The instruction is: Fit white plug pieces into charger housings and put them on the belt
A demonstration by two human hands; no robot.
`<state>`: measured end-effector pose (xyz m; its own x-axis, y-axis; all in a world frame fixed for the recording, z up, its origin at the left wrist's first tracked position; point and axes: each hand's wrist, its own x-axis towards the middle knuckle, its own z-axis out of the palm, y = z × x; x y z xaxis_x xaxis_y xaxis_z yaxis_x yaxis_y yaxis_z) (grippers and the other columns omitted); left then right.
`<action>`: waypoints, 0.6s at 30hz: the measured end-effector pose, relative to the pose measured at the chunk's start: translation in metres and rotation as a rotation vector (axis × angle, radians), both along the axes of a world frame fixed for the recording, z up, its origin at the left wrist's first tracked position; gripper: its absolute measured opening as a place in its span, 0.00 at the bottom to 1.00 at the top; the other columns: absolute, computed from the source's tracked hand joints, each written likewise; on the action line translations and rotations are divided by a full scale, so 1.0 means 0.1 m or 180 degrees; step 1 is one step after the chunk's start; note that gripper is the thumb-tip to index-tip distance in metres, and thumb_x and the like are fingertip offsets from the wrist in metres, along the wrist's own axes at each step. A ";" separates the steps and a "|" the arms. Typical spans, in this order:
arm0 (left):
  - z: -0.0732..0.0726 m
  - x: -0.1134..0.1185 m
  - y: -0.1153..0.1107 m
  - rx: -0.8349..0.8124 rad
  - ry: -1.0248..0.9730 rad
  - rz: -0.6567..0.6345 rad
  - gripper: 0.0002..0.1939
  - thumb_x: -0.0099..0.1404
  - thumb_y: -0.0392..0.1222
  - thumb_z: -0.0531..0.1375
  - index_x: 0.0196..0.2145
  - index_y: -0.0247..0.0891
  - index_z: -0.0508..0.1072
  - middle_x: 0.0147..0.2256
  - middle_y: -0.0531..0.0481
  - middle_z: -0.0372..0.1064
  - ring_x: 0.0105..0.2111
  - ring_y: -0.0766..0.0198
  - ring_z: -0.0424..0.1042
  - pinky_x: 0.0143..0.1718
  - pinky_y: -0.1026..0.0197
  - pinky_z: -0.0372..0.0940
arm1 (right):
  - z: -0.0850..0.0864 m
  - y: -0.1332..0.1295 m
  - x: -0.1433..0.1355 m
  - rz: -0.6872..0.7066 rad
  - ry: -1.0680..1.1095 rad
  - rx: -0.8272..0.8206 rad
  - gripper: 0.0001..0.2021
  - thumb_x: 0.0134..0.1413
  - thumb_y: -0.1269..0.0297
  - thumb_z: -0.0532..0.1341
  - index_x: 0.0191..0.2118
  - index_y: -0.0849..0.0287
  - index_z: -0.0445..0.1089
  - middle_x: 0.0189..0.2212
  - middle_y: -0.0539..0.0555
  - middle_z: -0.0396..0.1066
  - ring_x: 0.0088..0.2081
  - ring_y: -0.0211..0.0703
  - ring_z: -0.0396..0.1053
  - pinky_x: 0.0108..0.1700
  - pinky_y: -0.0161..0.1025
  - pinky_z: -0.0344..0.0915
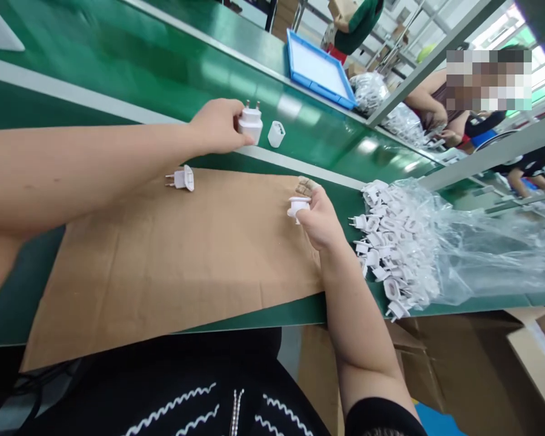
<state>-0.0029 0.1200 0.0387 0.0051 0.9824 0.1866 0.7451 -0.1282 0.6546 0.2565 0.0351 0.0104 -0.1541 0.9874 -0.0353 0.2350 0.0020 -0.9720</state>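
My left hand (220,126) grips a white two-pin plug adapter (251,126), its pins pointing up, over the green belt. Just right of it a white adapter body (277,134) stands on the belt. Between finger and thumb, my right hand (320,218) holds a white plug piece (298,208) above the right end of the cardboard sheet (186,254). Another white plug piece with two pins (181,178) lies at the cardboard's upper edge, below my left wrist. To the right, many white plug pieces (395,242) are heaped at the mouth of a clear plastic bag (495,248).
A blue tray (320,69) sits beyond the belt, beside clear bags (370,91). Several people are at the back right, one (436,106) handling items. A metal post (436,60) slants across the right side. Open cardboard boxes (458,363) stand below the table edge.
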 end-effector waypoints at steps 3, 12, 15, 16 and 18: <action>-0.03 -0.20 0.37 -0.0165 -0.0136 0.0324 0.20 0.51 0.47 0.73 0.39 0.37 0.74 0.31 0.55 0.70 0.37 0.64 0.63 0.48 0.54 0.62 | 0.01 0.01 0.01 0.0058 0.0042 -0.0079 0.32 0.34 0.70 0.61 0.53 0.56 0.68 0.52 0.60 0.69 0.47 0.50 0.71 0.37 0.41 0.71; 0.20 0.17 -0.46 -0.1000 -0.1564 -0.1517 0.19 0.51 0.49 0.73 0.39 0.39 0.80 0.37 0.48 0.78 0.42 0.51 0.77 0.45 0.52 0.71 | 0.16 -0.15 -0.05 0.0220 -0.0762 0.1768 0.36 0.48 0.64 0.68 0.65 0.47 0.63 0.56 0.58 0.67 0.40 0.45 0.69 0.33 0.40 0.71; 0.28 0.26 -0.84 -0.1099 -0.1577 -0.2238 0.15 0.58 0.51 0.70 0.41 0.42 0.80 0.36 0.49 0.78 0.39 0.53 0.78 0.39 0.56 0.73 | 0.19 -0.23 -0.09 0.0474 -0.1223 0.2592 0.31 0.53 0.66 0.67 0.63 0.44 0.65 0.55 0.57 0.68 0.46 0.49 0.70 0.41 0.46 0.74; 0.27 0.27 -0.92 -0.0983 -0.1511 -0.2289 0.14 0.62 0.52 0.67 0.43 0.43 0.80 0.36 0.49 0.78 0.38 0.54 0.78 0.38 0.56 0.73 | 0.20 -0.25 -0.09 0.0485 -0.1274 0.2773 0.29 0.55 0.67 0.66 0.62 0.44 0.66 0.53 0.57 0.70 0.46 0.50 0.71 0.42 0.47 0.74; 0.23 0.26 -1.02 -0.0392 -0.1267 -0.2099 0.17 0.65 0.54 0.64 0.48 0.44 0.78 0.39 0.47 0.77 0.38 0.55 0.77 0.38 0.56 0.74 | 0.20 -0.28 -0.11 0.0337 -0.1185 0.2987 0.28 0.55 0.68 0.65 0.61 0.44 0.67 0.49 0.56 0.71 0.42 0.48 0.71 0.38 0.46 0.74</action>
